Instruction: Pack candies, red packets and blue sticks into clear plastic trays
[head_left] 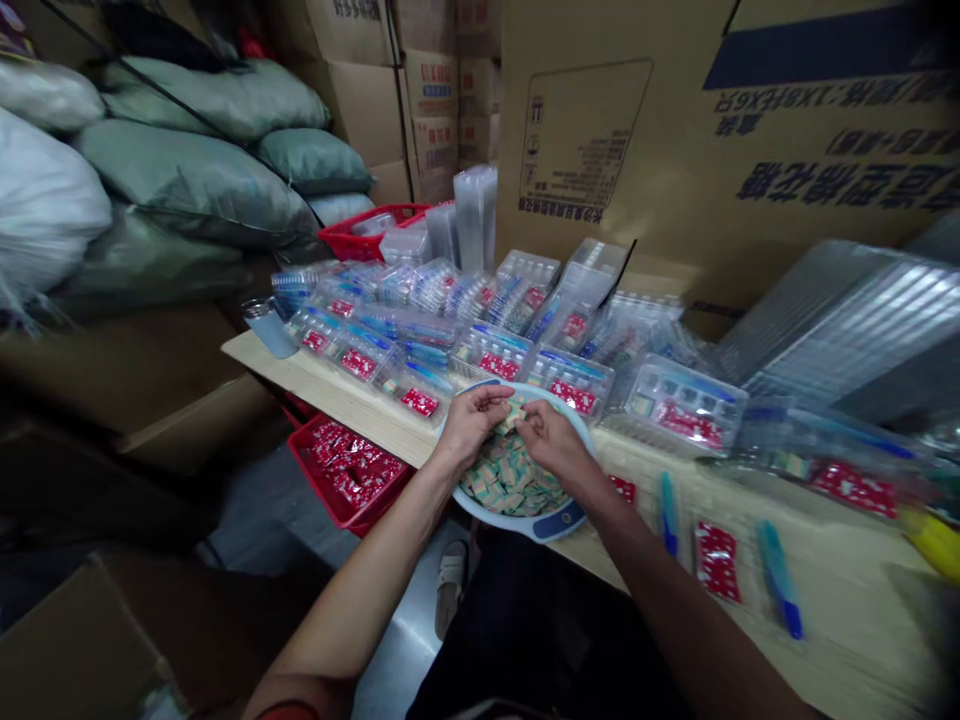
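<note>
A light-blue plastic basin (pixel 496 515) holds a heap of small cream-and-green pieces (pixel 511 482), whose exact kind I cannot make out. Over its far half, my left hand (pixel 471 425) and my right hand (pixel 553 437) meet, both closed in a pinch. Between their fingertips is a small cream-and-green piece (pixel 511 415). Just beyond the basin, clear plastic trays (pixel 491 350) hold red packets with white marks and blue pens. To the right on the table lie a red packet (pixel 717 560) and a blue pen (pixel 780 580).
Filled clear trays crowd the wooden table (pixel 337 400), with a tumbler (pixel 268 328) at its left end. Below stands a red basket (pixel 341 470) of red packets. Stacked empty trays (pixel 847 320) are at right. Cardboard boxes (pixel 675 130) and stuffed sacks (pixel 195 180) rise behind.
</note>
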